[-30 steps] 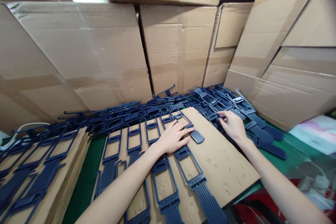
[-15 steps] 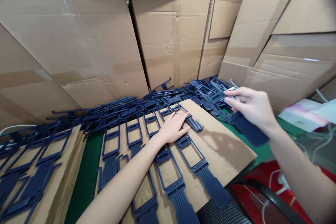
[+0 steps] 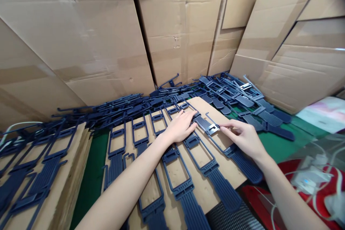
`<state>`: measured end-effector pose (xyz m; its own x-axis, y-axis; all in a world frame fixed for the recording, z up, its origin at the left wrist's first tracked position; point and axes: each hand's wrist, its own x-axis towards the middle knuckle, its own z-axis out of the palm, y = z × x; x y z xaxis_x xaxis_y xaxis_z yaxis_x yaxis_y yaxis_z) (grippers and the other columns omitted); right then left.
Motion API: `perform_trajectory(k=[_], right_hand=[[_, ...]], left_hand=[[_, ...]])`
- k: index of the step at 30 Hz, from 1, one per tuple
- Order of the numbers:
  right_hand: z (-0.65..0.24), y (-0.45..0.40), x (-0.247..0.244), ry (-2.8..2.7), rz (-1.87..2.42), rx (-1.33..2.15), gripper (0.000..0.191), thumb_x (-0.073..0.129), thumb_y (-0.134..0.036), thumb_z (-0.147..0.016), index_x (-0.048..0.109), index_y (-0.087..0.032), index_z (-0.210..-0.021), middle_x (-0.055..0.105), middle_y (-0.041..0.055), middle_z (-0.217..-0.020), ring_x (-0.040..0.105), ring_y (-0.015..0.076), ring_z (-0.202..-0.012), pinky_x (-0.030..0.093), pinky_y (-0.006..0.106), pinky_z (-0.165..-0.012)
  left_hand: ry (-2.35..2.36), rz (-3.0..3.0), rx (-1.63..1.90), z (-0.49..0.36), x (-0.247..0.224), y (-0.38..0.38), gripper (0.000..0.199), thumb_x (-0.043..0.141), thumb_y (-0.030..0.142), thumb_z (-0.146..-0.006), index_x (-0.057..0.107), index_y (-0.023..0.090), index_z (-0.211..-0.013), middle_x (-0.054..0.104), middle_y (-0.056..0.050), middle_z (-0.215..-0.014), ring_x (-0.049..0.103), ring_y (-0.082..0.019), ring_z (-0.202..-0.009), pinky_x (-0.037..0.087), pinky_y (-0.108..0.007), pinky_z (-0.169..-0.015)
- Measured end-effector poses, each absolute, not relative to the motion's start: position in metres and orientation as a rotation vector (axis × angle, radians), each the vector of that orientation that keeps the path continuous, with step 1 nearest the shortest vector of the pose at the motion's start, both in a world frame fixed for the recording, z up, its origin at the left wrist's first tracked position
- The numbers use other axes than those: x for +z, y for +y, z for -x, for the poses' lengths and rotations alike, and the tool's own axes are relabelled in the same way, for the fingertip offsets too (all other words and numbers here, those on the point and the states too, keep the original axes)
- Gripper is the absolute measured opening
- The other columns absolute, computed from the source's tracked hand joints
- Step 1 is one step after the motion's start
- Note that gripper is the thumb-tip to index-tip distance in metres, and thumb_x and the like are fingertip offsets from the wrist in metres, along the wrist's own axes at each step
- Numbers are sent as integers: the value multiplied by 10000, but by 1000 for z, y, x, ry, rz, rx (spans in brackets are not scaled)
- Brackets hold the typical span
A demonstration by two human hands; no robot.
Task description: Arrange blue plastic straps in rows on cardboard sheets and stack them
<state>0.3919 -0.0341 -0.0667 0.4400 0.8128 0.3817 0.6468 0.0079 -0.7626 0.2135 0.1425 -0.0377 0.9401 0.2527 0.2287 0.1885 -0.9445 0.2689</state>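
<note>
My right hand [image 3: 244, 138] pinches the side of a dark blue plastic frame [image 3: 246, 165] with a ribbed paddle end and a hooked tip. A shiny silver piece [image 3: 212, 128] sits across this frame beside my fingertips. The frame lies over the right side of a cardboard sheet [image 3: 203, 199]. On the same sheet my left hand [image 3: 181, 126] lies with fingers stretched out over similar frames, touching them; its palm hides some of what is under it. Several more blue frames [image 3: 178, 172] lie there in rows, paddles toward me.
A heap of loose blue frames [image 3: 124, 106] runs along the back, with more frames [image 3: 258, 115] at the right on the green surface [image 3: 91, 165]. Stacked cardboard boxes [image 3: 178, 25] wall off the back. Another cardboard stack [image 3: 72, 172] stands left. White cables and an adapter [image 3: 309, 176] lie right.
My right hand has brought the blue frame down and left from above the right-hand heap onto the cardboard sheet. My left hand stays on the frames. The view has tilted slightly downward.
</note>
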Motion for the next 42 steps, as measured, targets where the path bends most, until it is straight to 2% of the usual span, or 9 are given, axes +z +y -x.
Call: perform_trajectory(k=[3,6,12,21,27,42], right_hand=[[-393,-37,-69,-1284,1685,236,253,574,-412,-843,706,-200,-886,699,57,-900,646,202,-778,524,309,-689],[-393,-38,-69,-1316,1686,193,233,577,-391,-846,708,-209,-907,686,57,-911,634,200,-803,513,309,-695],[-392,-38,-68,-1340,1725,137,207,590,-369,-836,716,-227,-920,658,46,-833,600,169,-710,484,289,-620],[-394,-37,-69,-1355,1763,123,194,616,-370,-817,715,-232,-911,638,38,-791,587,176,-717,483,297,-647],[-393,-37,-70,-1347,1745,155,202,622,-374,-816,712,-232,-928,637,37,-816,583,174,-732,478,296,-658],[-393,-38,-67,-1394,1785,119,208,599,-390,-830,710,-222,-881,620,40,-767,562,175,-701,458,301,-628]], left_hand=[[321,-2866,392,-213,-39,144,378,357,349,-940,413,180,-1273,461,-109,-1404,392,-186,-1326,177,-456,-1159],[309,-2884,391,-213,-41,145,333,347,347,-945,459,185,-1213,464,-105,-1400,378,-184,-1335,177,-460,-1159],[308,-2894,360,-213,-40,144,331,347,347,-949,470,205,-1222,450,-91,-1417,356,-177,-1349,157,-467,-1161],[301,-2902,360,-214,-39,144,361,358,338,-949,488,193,-1253,434,-97,-1425,324,-186,-1366,152,-469,-1162],[273,-2925,343,-213,-38,143,370,339,316,-959,518,259,-1278,438,-69,-1419,323,-190,-1363,145,-488,-1157],[246,-2899,379,-214,-38,144,338,360,304,-950,541,215,-1222,471,-85,-1387,364,-182,-1336,157,-481,-1158]])
